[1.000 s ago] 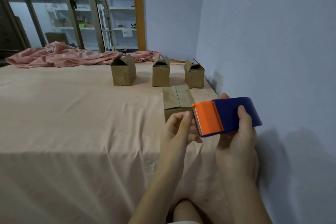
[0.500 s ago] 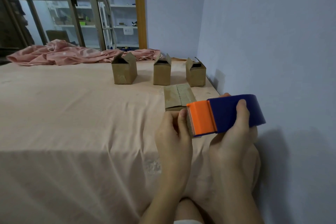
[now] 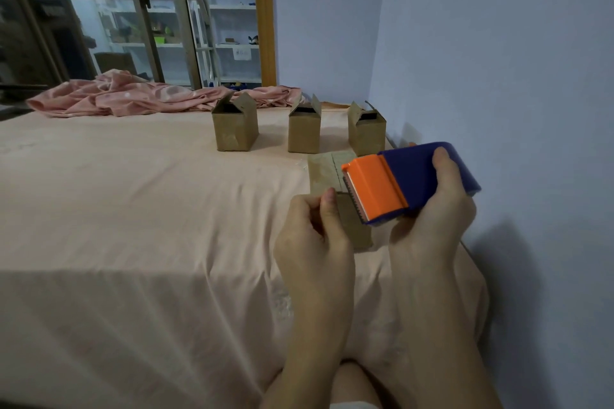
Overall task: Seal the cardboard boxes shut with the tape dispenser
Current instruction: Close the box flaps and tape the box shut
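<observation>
A blue-and-orange tape dispenser (image 3: 408, 184) is gripped in the right hand (image 3: 432, 219), while what appears to be the tape's free end is pinched by the left hand (image 3: 315, 236). Just beyond both, the closed cardboard box (image 3: 327, 176) awaits; three open boxes (image 3: 304, 129) stand farther off. The tape is best drawn taut and centred over the seam.

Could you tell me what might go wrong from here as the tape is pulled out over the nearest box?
The left hand pinches close to the tape dispenser's serrated blade, so a slip could nick a finger. The nearest box lies unheld under both hands, so it may shift when tape lands. The right hand alone steadies the dispenser.
</observation>
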{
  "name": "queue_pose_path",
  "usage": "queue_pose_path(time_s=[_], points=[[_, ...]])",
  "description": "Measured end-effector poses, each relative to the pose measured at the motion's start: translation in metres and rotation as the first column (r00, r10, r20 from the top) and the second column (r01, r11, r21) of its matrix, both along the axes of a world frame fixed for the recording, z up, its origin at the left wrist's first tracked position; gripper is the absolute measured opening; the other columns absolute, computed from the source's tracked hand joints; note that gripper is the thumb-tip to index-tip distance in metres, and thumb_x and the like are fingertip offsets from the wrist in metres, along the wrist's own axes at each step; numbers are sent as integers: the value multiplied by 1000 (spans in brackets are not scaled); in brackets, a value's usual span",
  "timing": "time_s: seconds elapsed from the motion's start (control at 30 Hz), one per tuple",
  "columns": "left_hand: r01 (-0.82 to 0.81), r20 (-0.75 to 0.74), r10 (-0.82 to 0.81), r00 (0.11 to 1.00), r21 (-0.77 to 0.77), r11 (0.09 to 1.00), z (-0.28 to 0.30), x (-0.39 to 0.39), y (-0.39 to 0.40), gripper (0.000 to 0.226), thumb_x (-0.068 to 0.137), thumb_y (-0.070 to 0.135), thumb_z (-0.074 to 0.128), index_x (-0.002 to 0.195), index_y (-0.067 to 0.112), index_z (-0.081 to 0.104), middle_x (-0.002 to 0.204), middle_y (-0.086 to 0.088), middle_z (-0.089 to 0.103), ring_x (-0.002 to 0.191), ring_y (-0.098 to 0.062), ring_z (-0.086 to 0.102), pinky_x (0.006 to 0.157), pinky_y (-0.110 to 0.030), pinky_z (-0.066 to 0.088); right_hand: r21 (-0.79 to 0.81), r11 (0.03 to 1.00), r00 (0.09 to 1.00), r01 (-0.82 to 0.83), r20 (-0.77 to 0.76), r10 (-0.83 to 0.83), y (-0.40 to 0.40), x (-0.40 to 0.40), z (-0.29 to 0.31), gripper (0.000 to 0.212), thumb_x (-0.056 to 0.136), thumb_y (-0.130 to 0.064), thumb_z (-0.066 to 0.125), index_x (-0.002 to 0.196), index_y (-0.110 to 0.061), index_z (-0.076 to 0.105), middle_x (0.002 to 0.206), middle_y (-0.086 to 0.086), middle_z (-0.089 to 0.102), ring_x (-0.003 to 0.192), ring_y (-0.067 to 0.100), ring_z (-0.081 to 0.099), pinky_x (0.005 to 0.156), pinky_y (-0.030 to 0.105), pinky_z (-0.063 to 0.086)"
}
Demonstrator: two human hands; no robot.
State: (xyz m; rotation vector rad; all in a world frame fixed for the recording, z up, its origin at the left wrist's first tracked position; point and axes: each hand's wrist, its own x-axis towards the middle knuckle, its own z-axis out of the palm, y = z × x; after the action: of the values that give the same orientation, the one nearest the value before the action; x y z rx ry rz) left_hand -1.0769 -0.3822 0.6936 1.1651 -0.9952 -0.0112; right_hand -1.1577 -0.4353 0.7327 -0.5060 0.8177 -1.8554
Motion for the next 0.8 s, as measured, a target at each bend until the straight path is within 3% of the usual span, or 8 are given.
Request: queue_pose_path(time_s=[0.13, 0.23, 0.33, 0.47, 0.57, 0.8], points=[[-55, 33, 54, 998, 26, 998, 2, 5, 5, 17, 96, 27, 51, 82, 22, 58, 67, 13, 59, 61, -7, 56, 53, -24, 46, -18, 1000, 999, 14, -32, -14, -3, 5, -2, 47, 81, -28, 69, 121, -10, 52, 100, 7, 70, 79, 19, 70, 63, 30, 57], [-184, -27, 185, 982, 35, 982, 1, 42, 12, 18, 96, 27, 50, 78, 25, 55, 64, 12, 56, 57, -12, 59, 53, -26, 48, -113, 977, 983, 181, 43, -177, -9, -11, 5, 44, 82, -23, 68, 119, -5, 52, 95, 7, 72, 75, 18, 71, 60, 29, 55], [-48, 3, 49, 999, 164, 985, 5, 78, 10, 23, 95, 25, 53, 73, 26, 57, 54, 8, 57, 44, -7, 56, 39, -16, 43, -286, 906, 935, 311, -81, -347, -12, -34, 18, 35, 82, -22, 65, 111, -7, 52, 87, -1, 73, 79, 15, 71, 62, 26, 54], [106, -23, -104, 994, 359, 927, 8, 83, -23, 23, 95, 28, 53, 80, 15, 65, 52, 5, 58, 43, -5, 57, 40, -16, 44, -393, 895, 820, 210, -428, -381, -18, -27, 19, 40, 84, -23, 65, 118, -14, 45, 112, 7, 65, 96, 12, 66, 75, 19, 53], [158, -84, -136, 987, 375, 913, 4, 94, -37, 27, 93, 33, 55, 73, 17, 66, 49, 8, 59, 42, -4, 55, 40, -14, 42, -416, 863, 731, 285, -489, -477, -24, -23, 15, 45, 87, -20, 65, 124, -14, 39, 114, -4, 57, 96, 0, 60, 74, 10, 48], [243, -120, -213, 970, 395, 886, -6, 100, -49, 27, 89, 37, 61, 69, 20, 68, 52, 8, 63, 41, -2, 52, 40, -14, 40, -478, 824, 614, 305, -563, -553, -38, -28, 14, 39, 86, -22, 64, 109, -27, 33, 97, -28, 45, 88, -24, 52, 70, 3, 44]])
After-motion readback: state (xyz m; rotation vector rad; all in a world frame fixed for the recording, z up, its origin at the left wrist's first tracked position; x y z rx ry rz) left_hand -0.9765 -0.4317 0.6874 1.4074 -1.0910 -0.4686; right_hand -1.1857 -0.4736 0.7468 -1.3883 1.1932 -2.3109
